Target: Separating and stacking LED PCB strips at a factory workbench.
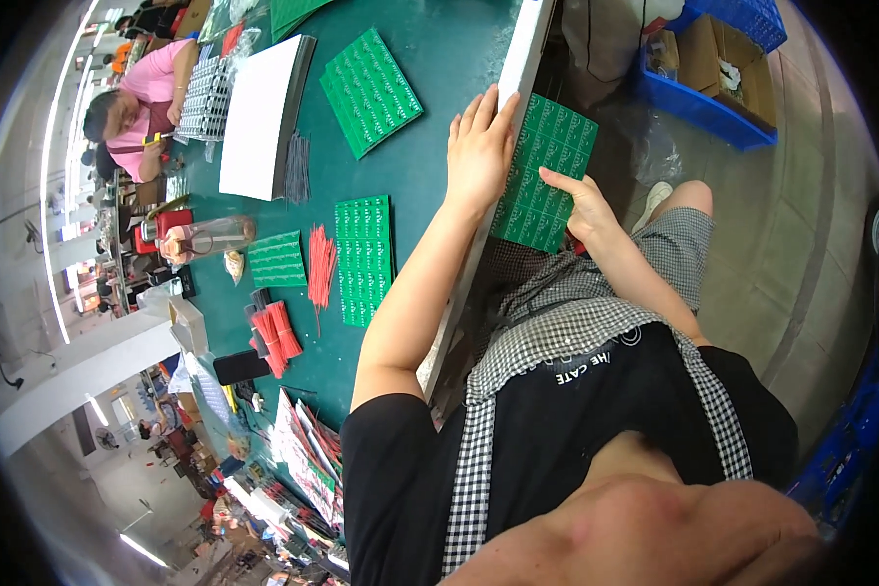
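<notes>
A green circuit board panel point(542, 166) with rows of repeated small patterns is tilted beside the table's white edge, above my lap. My right hand point(588, 207) grips its right side, the thumb on top and the other fingers hidden beneath. Along the table edge lies my left hand point(480, 146), fingers stretched out and close to the panel's left side; whether it touches the panel, I cannot tell. On the green tabletop point(439, 59) left of my left arm rest another green panel point(365, 259), a stack of green panels point(372, 93) and loose red wires point(321, 273).
Farther left are a white stack of sheets point(264, 117), dark wires point(298, 166), a smaller green panel point(276, 260), red wire bundles point(276, 334), a bottle point(205, 239) and a phone point(241, 367). A co-worker point(142, 107) sits across. A blue crate point(693, 103) with cardboard stands on the floor.
</notes>
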Available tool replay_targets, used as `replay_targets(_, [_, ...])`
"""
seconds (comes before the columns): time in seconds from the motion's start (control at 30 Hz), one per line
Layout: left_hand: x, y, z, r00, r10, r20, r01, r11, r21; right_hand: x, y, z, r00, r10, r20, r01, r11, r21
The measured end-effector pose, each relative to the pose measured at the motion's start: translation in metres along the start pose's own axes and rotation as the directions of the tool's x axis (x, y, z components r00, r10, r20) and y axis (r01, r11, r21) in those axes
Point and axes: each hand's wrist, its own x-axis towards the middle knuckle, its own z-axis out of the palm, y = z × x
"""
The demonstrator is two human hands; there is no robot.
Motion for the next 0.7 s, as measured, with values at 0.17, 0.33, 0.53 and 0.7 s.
replay_targets(0.17, [0.001,0.0,0.0,1.0,0.0,-0.001,0.0,1.0,0.01,0.005,0.009,0.005,0.996,-0.08,-0.042,0.082,0.996,0.045])
replay_targets(0.33, [0.007,0.003,0.001,1.0,0.006,0.004,-0.006,1.0,0.016,0.007,0.016,0.007,0.894,-0.431,-0.119,0.413,0.898,-0.152])
replay_targets(0.53, [0.012,-0.001,0.006,1.0,0.011,-0.01,-0.01,0.999,0.034,0.009,0.001,0.014,0.455,-0.881,0.128,0.354,0.047,-0.934])
replay_targets(0.7, [0.026,0.012,0.015,0.999,0.041,0.005,-0.041,0.999,-0.015,0.033,-0.011,0.03,0.576,-0.817,-0.035,0.065,0.088,-0.994])
